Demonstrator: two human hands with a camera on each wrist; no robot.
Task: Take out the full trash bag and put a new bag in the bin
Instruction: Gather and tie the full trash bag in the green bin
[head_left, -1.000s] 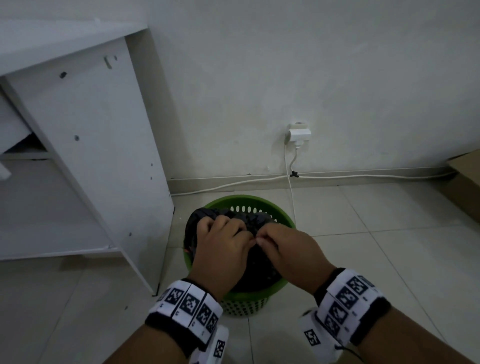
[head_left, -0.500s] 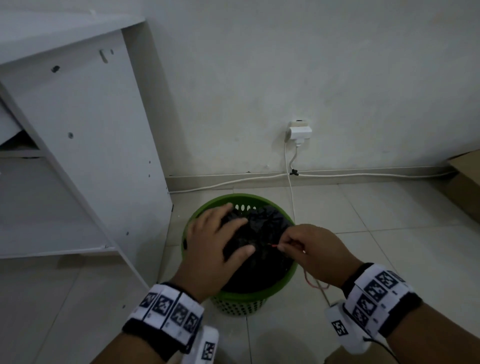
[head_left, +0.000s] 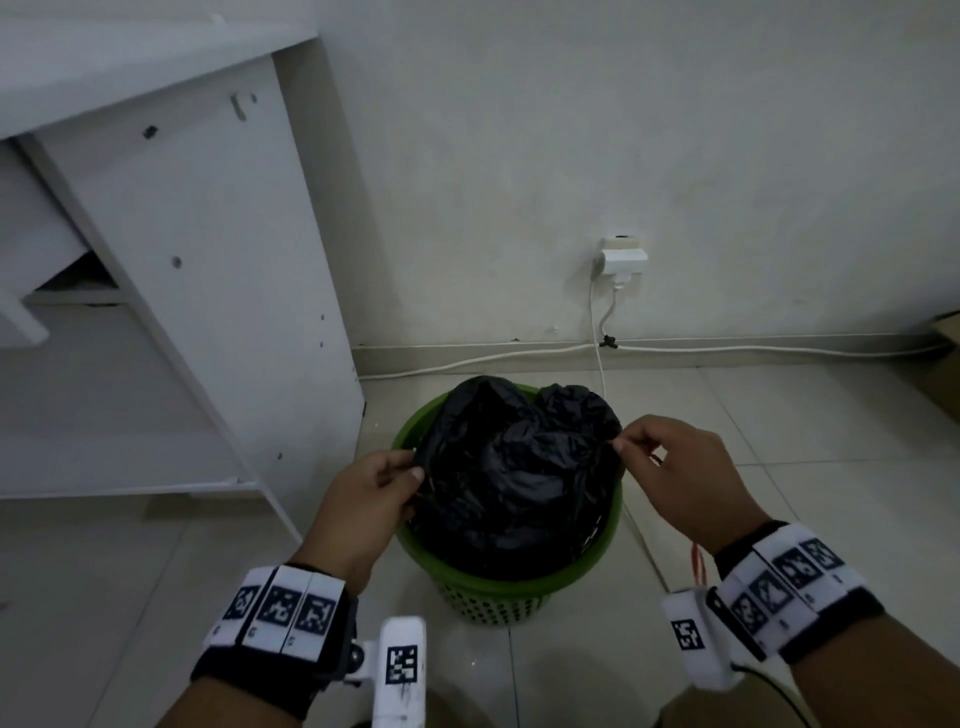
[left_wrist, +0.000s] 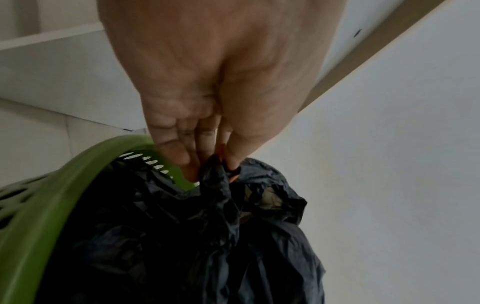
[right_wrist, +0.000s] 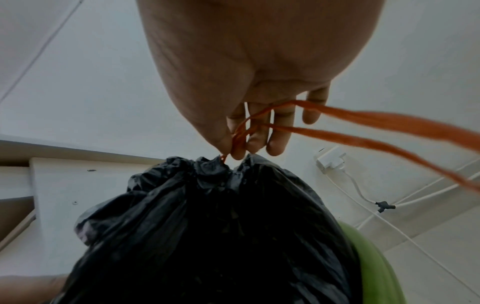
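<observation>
Black bag (head_left: 519, 483) sits inside green bin (head_left: 498, 592), bulk below both grips. Left hand (head_left: 363, 499) pinches left edge, right hand (head_left: 675, 467) pinches orange drawstring (right_wrist: 363, 123) at right edge; pull goes up.

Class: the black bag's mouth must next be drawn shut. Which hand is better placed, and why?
Probably the right hand: it pinches the orange drawstring at the black bag. The left hand grips gathered plastic.
</observation>
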